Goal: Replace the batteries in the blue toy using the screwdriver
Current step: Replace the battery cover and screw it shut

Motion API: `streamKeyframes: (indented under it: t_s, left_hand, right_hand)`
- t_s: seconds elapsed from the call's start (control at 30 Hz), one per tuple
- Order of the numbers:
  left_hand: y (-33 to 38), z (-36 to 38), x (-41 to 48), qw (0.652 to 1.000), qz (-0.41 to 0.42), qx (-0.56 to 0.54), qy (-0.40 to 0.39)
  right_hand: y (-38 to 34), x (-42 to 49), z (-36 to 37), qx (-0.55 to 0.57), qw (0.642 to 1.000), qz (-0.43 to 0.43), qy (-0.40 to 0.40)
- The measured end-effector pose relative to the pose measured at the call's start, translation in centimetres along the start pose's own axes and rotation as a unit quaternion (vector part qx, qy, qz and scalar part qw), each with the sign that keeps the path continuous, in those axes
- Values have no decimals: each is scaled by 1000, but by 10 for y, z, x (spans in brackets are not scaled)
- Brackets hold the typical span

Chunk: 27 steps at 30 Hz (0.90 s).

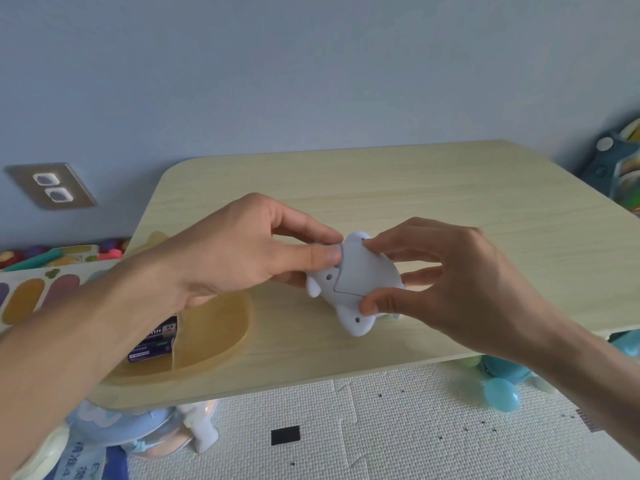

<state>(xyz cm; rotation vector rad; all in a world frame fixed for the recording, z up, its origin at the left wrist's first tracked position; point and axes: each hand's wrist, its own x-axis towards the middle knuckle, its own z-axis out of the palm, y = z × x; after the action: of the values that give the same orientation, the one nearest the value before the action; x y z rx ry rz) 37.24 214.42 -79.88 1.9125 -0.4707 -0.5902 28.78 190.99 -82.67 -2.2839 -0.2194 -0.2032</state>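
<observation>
The pale blue toy [349,282] is held underside up just above the middle of the wooden table [433,188]. Its flat battery cover faces me, with small screw holes near the ends. My left hand [249,251] grips the toy's left side, thumb pressed on the cover's edge. My right hand [446,275] pinches the right side, with a fingertip at the top and the thumb at the bottom. A pack of batteries [156,341] lies in a divided yellow tray [214,327], partly hidden under my left forearm. No screwdriver is in view.
A wall socket [52,187] sits at the left. Colourful toys lie at the left [38,289], far right [620,168] and under the table on a white foam mat [381,427]. The table's near edge runs just below the tray.
</observation>
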Motion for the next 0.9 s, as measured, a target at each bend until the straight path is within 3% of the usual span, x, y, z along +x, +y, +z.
streamKeyframes:
  t_s: [0.2, 0.37, 0.47, 0.57, 0.67, 0.77, 0.9]
  left_hand:
    - [-2, 4, 1, 999, -9, -2, 36]
    - [-4, 3, -12, 996, 9, 91, -14]
    - [-6, 4, -14, 990, 32, 139, 3]
    - [-5, -2, -17, 983, 44, 176, 23]
    - [-4, -7, -20, 979, 52, 192, 35]
    - [-8, -7, -22, 977, 54, 201, 45]
    - [-11, -6, -23, 969, 75, 227, 64]
  right_hand:
    - [3, -2, 3, -3, 1000, -23, 8]
    - [6, 0, -3, -9, 999, -34, -13]
    - [12, 8, -20, -8, 1000, -22, -12]
    - [35, 22, -41, -86, 995, -14, 48]
    - [59, 30, -46, -168, 986, -8, 15]
    - [70, 31, -38, -187, 982, 6, -31]
    - [72, 30, -30, -175, 984, 5, -2]
